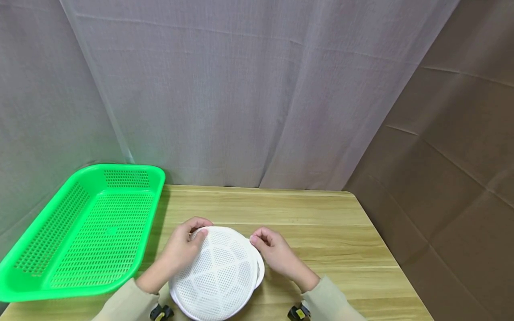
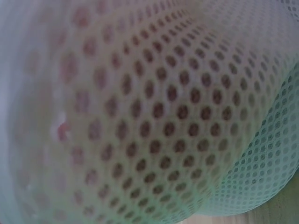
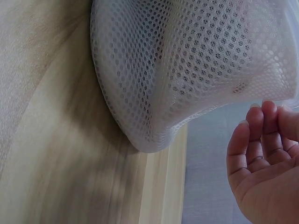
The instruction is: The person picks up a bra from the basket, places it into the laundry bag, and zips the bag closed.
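A round white mesh laundry bag (image 1: 217, 272) is held tilted over the near part of the table, its webbed face toward the head camera. My left hand (image 1: 182, 247) grips its upper left edge, thumb on the near face and fingers behind. At the upper right edge, the curled fingers and thumb of my right hand (image 1: 277, 254) pinch the rim. A white band (image 1: 261, 269) stands out from the bag's right side. Mesh (image 2: 177, 112) fills most of the left wrist view and hides the left fingers. The right wrist view shows the bag's bulging side (image 3: 187, 60) beside the right fingertips.
A large green plastic basket (image 1: 150, 232) with perforated walls stands on the left of the wooden table (image 1: 321, 214). Grey cloth (image 1: 225, 98) hangs behind the table, and brown cloth (image 1: 453, 178) borders its right side.
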`<state>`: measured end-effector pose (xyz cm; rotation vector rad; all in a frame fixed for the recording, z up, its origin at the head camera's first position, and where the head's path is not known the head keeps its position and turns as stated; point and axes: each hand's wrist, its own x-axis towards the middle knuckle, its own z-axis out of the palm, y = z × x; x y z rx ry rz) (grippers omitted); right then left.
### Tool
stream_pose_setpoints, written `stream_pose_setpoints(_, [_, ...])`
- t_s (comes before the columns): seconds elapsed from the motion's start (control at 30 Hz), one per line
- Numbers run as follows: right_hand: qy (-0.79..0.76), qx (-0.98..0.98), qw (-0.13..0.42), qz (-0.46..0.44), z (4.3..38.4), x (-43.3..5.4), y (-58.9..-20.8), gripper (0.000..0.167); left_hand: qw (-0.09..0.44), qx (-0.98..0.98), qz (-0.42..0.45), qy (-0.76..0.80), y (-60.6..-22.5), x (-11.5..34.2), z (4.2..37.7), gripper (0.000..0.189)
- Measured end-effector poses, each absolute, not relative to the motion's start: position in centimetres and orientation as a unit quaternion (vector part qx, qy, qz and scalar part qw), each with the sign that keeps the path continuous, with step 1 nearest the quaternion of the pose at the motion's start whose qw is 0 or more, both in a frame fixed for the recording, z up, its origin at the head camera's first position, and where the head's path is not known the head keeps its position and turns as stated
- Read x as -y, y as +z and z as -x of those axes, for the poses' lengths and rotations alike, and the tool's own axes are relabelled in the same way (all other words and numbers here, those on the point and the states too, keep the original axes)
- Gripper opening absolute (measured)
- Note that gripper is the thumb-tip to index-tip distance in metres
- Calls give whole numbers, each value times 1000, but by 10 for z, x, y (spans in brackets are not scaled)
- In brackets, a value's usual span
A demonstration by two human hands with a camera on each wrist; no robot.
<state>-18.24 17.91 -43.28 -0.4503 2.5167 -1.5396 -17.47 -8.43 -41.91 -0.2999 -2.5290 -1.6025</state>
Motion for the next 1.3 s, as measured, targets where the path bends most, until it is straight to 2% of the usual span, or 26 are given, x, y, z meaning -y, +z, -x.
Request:
stream_pose_setpoints(0.57, [-534,-826,82,162,182,-179,-434,16,106,830,67,-544,-419,86,174,17])
stream_pose_setpoints(0.87, [-539,-822,79,164,180,-177,-432,15,101,830,35,-547,-417,86,174,16])
stream_pose_setpoints(1.1, [-540,-822,78,165,179,-175,-431,12,135,818,23,-559,-417,88,175,14])
stream_pose_setpoints(1.3, [-547,-816,76,171,179,-176,-432,13,135,818,15,-558,-418,93,178,15])
